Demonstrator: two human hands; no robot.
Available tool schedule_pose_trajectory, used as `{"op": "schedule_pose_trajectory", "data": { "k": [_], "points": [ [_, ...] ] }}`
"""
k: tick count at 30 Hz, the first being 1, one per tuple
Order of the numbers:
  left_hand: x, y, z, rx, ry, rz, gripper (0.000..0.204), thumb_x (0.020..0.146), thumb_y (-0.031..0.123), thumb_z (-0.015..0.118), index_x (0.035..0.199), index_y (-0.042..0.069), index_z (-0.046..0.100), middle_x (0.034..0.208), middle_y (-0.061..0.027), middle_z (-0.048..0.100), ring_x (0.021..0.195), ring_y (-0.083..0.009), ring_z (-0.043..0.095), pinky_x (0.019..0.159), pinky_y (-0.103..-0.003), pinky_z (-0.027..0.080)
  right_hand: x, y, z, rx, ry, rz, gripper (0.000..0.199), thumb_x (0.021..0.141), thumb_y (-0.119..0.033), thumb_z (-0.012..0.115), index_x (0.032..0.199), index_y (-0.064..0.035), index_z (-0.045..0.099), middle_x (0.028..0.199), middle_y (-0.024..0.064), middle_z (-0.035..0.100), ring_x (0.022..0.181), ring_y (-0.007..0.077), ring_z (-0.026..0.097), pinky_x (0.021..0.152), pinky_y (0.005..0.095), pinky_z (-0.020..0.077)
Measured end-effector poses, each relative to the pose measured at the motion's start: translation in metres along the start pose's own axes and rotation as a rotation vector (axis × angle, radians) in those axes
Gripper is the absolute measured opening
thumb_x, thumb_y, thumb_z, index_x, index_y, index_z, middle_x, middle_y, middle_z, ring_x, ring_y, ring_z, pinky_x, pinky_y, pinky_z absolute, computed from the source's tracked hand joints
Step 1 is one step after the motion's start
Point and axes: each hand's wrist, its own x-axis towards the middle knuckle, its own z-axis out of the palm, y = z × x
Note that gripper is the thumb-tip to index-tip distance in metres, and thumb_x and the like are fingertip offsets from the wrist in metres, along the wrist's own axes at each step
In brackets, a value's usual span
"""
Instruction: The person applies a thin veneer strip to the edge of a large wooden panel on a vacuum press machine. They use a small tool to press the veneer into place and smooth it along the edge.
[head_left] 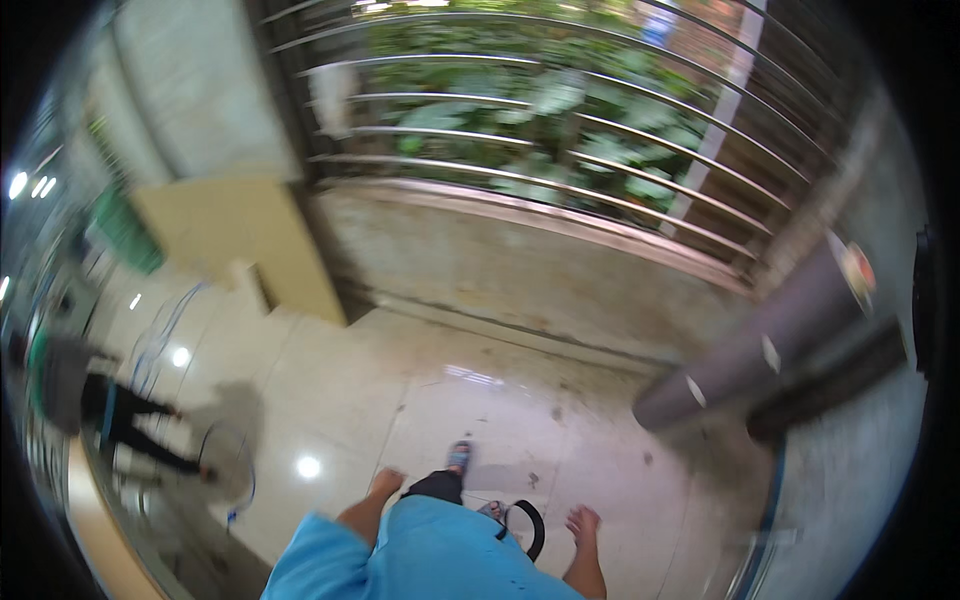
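Note:
My left hand [387, 482] hangs at my left side, above the pale tiled floor [400, 360]. Its fingers look loosely bent and apart, with nothing seen in them. On the other side, my right hand [582, 523] is held away from my body, fingers apart and holding nothing visible. Between the hands is my blue shirt [460, 550]. A black curved band [537, 530] sticks out in front of it, nearest my right hand but not touching it. One foot in a sandal [459, 457] is ahead of the other.
A large dark roll [750, 335] leans by the right wall, with a second dark roll [830, 382] beside it. Ahead is a barred window [540, 110]. A tan board [245, 235] and green bundle [127, 230] stand left. Blue hose [245, 490] lies near another person [75, 390].

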Motion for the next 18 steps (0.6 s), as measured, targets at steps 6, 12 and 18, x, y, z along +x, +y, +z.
{"op": "schedule_pose_trajectory", "data": {
  "k": [6,12,18],
  "points": [
    [-0.071,-0.085,0.019,-0.210,-0.136,-0.231,0.035,0.081,0.033,0.057,0.089,0.002,0.073,0.092,-0.0215,0.069,0.091,-0.0328,0.067,0.078,-0.043,0.051,-0.039,-0.005,0.144,-0.329,-0.275,-0.092,0.028,0.082,-0.024,0.064,0.104,-0.0078,0.068,0.080,0.0090,0.067,0.070,0.0182,0.066,0.060,0.0325,0.0523],
    [-0.044,-0.111,-0.014,-0.459,-0.111,-0.224,0.033,0.080,0.031,0.060,0.092,0.003,0.073,0.091,-0.0197,0.070,0.089,-0.0300,0.067,0.077,-0.042,0.052,-0.050,0.010,0.216,-0.788,-0.328,-0.311,0.026,0.084,-0.024,0.061,0.098,-0.0031,0.068,0.076,0.0092,0.067,0.062,0.0208,0.064,0.050,0.0363,0.0525],
    [-0.014,-0.175,-0.072,-0.610,0.000,-0.138,0.032,0.079,0.028,0.063,0.095,0.003,0.073,0.090,-0.0180,0.071,0.086,-0.0272,0.068,0.077,-0.040,0.052,-0.028,0.021,0.273,-0.944,-0.250,-0.065,0.033,0.079,-0.030,0.058,0.087,0.0001,0.068,0.080,0.0140,0.069,0.066,0.0260,0.067,0.059,0.0382,0.0537]
  ]
}}
